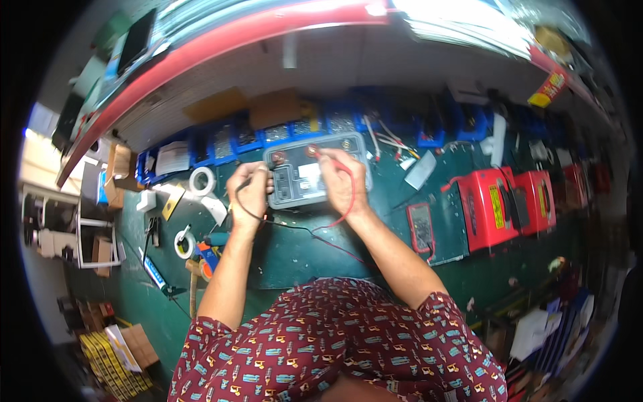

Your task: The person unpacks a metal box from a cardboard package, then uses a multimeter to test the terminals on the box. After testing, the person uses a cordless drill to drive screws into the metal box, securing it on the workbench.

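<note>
1. From here I see the flat grey plastic box with round corners (298, 184) lying on the table, just above the middle of the frame. I think it lies face up so both hands can get at its top.
2. I see the left hand (249, 191) at the box's left edge. Its fingers are curled in around a thin black wire (288, 226), maybe to keep it steady. The wire's tip is hidden from me.
3. The right hand (343, 184) is over the box's right part, thumb and fingers pinching a thin red wire (344, 216) by a round reddish knob (311, 151). I cannot tell if they touch. The wires hang slack, probably leaving both hands room to move.
4. Right of centre, I see a red meter with a grey face (420, 228), likely kept near for easy looking.
5. The green table top (288, 268) holds two big red boxes (485, 211) at right and a white tape roll (192, 182) at left.
6. Blue plastic bins (248, 137) line the back. A long red beam (268, 30) crosses the top.
</note>
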